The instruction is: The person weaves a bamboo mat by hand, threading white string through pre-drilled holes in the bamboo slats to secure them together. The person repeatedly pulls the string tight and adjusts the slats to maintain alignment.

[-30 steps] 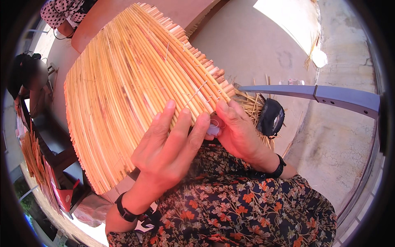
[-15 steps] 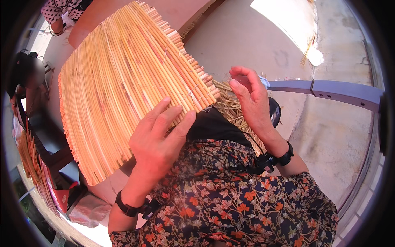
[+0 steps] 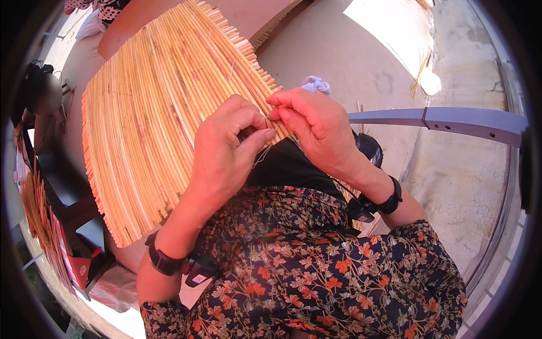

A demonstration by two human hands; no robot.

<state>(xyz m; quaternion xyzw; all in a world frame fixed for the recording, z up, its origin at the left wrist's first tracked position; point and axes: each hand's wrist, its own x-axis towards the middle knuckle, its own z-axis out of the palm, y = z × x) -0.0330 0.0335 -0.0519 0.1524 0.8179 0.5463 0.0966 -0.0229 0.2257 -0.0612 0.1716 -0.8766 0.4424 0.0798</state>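
Note:
A mat of straw-coloured reed stalks [image 3: 152, 113], laid side by side and stitched with thin thread, slopes over my lap. At its near right corner, my left hand [image 3: 223, 150] is closed, with thumb and forefinger pinched on a thread [image 3: 259, 158] whose loose part hangs below the fingertips. My right hand [image 3: 322, 130] meets it there from the right, its thumb and forefinger also pinched together at the thread by the mat's edge. The fingertips nearly touch, and the exact hold is partly hidden.
A grey-blue curved bar [image 3: 440, 120] reaches in from the right. Beyond my right hand lies a pale cloth [image 3: 316, 85]. Thin reddish sticks [image 3: 42, 209] stand at the left beside a dark chair-like frame [image 3: 76, 212]. Another person's spotted clothing [image 3: 107, 10] shows at the top left.
My right hand has come left and down from the air to the mat's corner and closed. My left hand has shifted right off the mat's surface and now pinches the thread.

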